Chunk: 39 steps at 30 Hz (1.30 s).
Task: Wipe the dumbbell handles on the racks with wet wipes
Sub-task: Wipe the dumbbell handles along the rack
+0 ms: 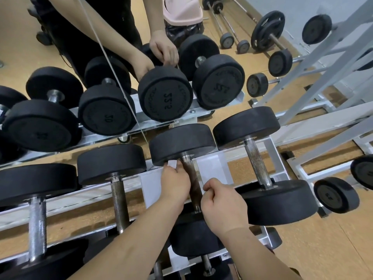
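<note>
A black dumbbell with a dark knurled handle point(192, 178) lies on the white rack point(214, 168) in front of me. My left hand point(175, 183) pinches a white wet wipe point(172, 164) against the left side of that handle, near its far black head point(181, 144). My right hand point(222, 203) sits on the handle's right side with curled fingers and holds a thin edge of the wipe. The wipe's middle is hidden behind the handle.
More dumbbells lie on the rack: two to the left point(119, 199) and one to the right point(258, 164). A wall mirror point(60, 47) behind the rack reflects the weights and my arms. Smaller dumbbells point(336, 197) sit on a lower rack at right.
</note>
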### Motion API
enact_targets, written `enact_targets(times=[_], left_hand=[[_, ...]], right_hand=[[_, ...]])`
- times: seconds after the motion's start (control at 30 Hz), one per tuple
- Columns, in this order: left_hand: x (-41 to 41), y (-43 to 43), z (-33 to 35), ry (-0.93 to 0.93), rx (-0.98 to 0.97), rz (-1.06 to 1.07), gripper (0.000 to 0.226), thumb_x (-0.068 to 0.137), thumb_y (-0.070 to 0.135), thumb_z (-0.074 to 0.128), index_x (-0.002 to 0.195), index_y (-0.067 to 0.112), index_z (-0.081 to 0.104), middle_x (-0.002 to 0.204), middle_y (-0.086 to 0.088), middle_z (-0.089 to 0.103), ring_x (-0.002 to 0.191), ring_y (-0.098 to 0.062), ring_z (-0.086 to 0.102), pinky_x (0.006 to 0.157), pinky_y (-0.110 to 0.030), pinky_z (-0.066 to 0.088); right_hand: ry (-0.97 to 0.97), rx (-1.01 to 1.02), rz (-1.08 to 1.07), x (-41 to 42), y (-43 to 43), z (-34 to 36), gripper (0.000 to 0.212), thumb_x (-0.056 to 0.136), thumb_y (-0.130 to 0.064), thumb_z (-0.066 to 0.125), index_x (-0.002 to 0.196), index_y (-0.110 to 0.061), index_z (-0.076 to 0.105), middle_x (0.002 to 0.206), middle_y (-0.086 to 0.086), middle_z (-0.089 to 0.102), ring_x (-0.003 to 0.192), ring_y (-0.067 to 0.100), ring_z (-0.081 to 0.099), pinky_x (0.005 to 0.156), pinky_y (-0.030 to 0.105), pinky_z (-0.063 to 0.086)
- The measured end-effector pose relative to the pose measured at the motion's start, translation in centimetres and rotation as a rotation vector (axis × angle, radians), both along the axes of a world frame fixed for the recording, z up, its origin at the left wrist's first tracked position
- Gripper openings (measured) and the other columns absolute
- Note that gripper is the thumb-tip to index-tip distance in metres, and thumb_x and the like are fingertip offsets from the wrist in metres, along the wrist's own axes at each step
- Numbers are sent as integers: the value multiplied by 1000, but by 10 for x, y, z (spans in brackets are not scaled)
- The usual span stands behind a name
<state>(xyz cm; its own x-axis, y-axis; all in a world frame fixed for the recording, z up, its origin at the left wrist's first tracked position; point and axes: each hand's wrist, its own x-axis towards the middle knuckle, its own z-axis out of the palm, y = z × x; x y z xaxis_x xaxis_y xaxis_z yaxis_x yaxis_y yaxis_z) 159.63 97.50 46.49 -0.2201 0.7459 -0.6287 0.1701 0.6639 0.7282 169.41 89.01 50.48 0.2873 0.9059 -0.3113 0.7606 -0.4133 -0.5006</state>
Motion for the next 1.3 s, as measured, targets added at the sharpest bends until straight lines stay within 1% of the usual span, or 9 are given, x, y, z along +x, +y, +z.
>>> enact_targets(times=[0.13,0.33,0.57,0.7,0.83,0.97,1.1,1.23,1.3], left_hand=[[11,-13,13,-56,-70,-65,40,107,22,37,145,18,46,99,-9,69,89,-21,66,76,-34,56],[1,-36,9,30,-113,-367,40,70,14,48,106,23,63,96,-7,74,87,-26,71,80,-47,63],[-4,-4,31,-135,-98,-53,22,106,18,38,103,16,60,102,-14,69,96,-31,67,88,-44,59],[-7,-28,23,-24,20,-278,41,92,-2,38,110,20,67,86,-5,72,75,-21,67,57,-29,53],[-40,-50,31,-20,-38,-545,43,93,-3,42,87,28,73,81,4,75,79,-18,69,68,-28,57],[-70,-39,28,-114,-81,-205,18,102,21,58,120,20,60,109,-8,75,87,-24,77,80,-35,63],[-80,-36,29,-251,-124,52,33,90,26,80,116,13,63,94,-8,80,82,-24,79,76,-34,64],[-82,-32,33,-80,126,90,27,86,17,83,106,20,65,97,-2,75,86,-14,74,72,-28,61],[-72,-32,42,131,464,-206,25,93,9,70,108,28,63,101,7,70,83,1,64,71,-18,53]], right_hand=[[-3,-10,-5,1,1,-1,22,95,-27,43,105,-31,62,83,-7,64,80,17,58,71,35,51],[-1,-14,-19,-1,-1,1,20,95,-25,44,102,-31,62,82,-7,62,80,17,57,71,36,50],[-3,-19,-19,-2,-2,1,22,97,-24,42,102,-32,61,80,-8,62,76,14,58,70,36,53],[-9,-9,-20,-2,-1,1,22,98,-25,41,102,-33,60,80,-8,63,75,13,58,70,36,53],[-11,-19,-22,-1,-2,-1,22,98,-26,40,104,-33,60,82,-7,63,77,17,59,71,37,53],[-4,-32,-8,0,-4,0,20,100,-27,39,104,-34,58,79,-9,61,72,9,56,59,28,42],[11,-14,-4,-2,-6,1,20,101,-26,40,104,-33,58,77,-11,58,71,5,53,55,20,32],[15,-3,9,-3,-6,2,21,101,-24,40,107,-32,59,78,-10,59,72,8,55,57,24,39],[20,28,-25,-3,-5,2,22,100,-25,41,113,-33,57,84,-10,59,77,11,58,64,30,47]])
